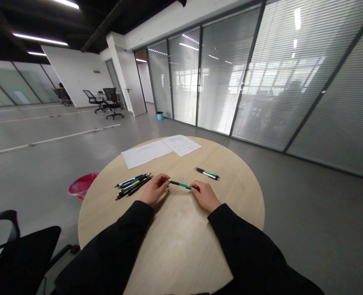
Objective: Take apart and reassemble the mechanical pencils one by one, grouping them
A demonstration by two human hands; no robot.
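Because I watch from afar, I note green-black pen [181,185] first: raised or resting, cannot tell; long axis crosswise, both hands equally near. Left grip [154,191] pinches dark end, right grip [205,196] green end. Left of pen: pen pile [134,185], close. Beyond, rightward: two pens [207,173]. Room on pen's near side; bench [181,250] edge well right.

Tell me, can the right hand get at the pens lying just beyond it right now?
Probably yes: those pens lie close by with nothing visible between, though the right hand would likely need to release the green-and-black pen first.
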